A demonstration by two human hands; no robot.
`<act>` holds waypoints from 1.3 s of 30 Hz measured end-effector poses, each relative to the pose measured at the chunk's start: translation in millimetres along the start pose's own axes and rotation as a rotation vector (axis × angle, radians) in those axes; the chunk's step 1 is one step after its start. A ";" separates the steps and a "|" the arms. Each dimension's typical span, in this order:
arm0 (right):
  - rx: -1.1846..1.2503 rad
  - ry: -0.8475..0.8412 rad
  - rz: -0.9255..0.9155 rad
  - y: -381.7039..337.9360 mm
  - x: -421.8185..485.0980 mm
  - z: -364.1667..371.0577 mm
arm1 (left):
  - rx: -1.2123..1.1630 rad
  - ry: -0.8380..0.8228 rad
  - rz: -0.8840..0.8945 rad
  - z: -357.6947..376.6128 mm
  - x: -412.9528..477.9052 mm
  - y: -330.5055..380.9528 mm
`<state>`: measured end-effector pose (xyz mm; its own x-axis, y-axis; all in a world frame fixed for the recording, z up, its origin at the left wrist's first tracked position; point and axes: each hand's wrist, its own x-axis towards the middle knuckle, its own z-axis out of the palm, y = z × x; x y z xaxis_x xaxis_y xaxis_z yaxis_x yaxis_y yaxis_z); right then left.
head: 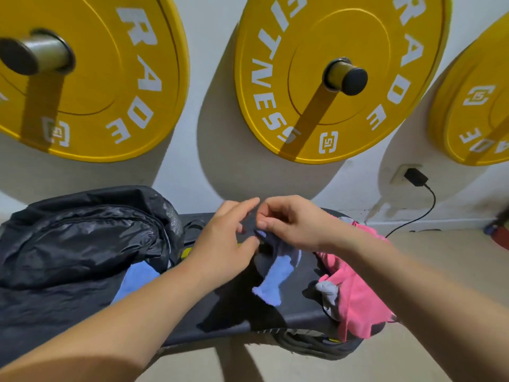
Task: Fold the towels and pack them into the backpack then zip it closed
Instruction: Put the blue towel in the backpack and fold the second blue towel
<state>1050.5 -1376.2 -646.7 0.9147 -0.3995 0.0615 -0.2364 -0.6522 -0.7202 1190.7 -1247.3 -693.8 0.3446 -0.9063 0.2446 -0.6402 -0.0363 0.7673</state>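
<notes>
A light blue towel point(275, 274) hangs crumpled over the black bench point(234, 326); my right hand point(286, 221) pinches its top edge. My left hand point(228, 244) is right beside it, fingers spread, touching the same edge near the thumb. A black backpack point(82, 238) lies open at the left of the bench, and another blue towel point(137, 279) shows in its mouth. A pink towel point(355, 288) and a small grey towel point(329, 293) are heaped at the bench's right end.
Yellow weight plates point(330, 78) hang on pegs on the white wall behind the bench. A black charger point(416, 176) sits in a wall socket at the right, its cable running down to the beige floor point(440, 257).
</notes>
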 end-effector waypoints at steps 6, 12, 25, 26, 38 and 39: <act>0.198 -0.028 -0.052 -70.2 -12.2 -11.2 | -0.183 -0.145 -0.064 -46.8 -11.6 27.5; -0.069 0.310 0.218 -96.9 -44.7 -22.7 | -0.162 -0.197 -0.033 -76.4 -39.7 56.0; -0.227 0.487 0.494 -42.0 -78.2 -7.5 | 0.348 -0.439 -0.185 -113.5 -91.3 -22.8; -0.256 0.503 0.523 -30.9 -78.8 -5.9 | 0.338 -0.455 -0.191 -112.3 -91.7 -27.0; 0.019 0.196 0.190 -55.9 -51.6 38.1 | 0.204 -0.020 0.209 -64.0 -73.8 3.1; 0.057 0.151 0.149 -56.6 -50.8 42.7 | 0.171 -0.010 0.223 -61.3 -74.4 5.6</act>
<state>1031.5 -1291.5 -638.6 0.8102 -0.5839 0.0510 -0.3427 -0.5425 -0.7669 1203.5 -1154.2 -671.4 0.1759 -0.9037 0.3903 -0.8067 0.0949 0.5833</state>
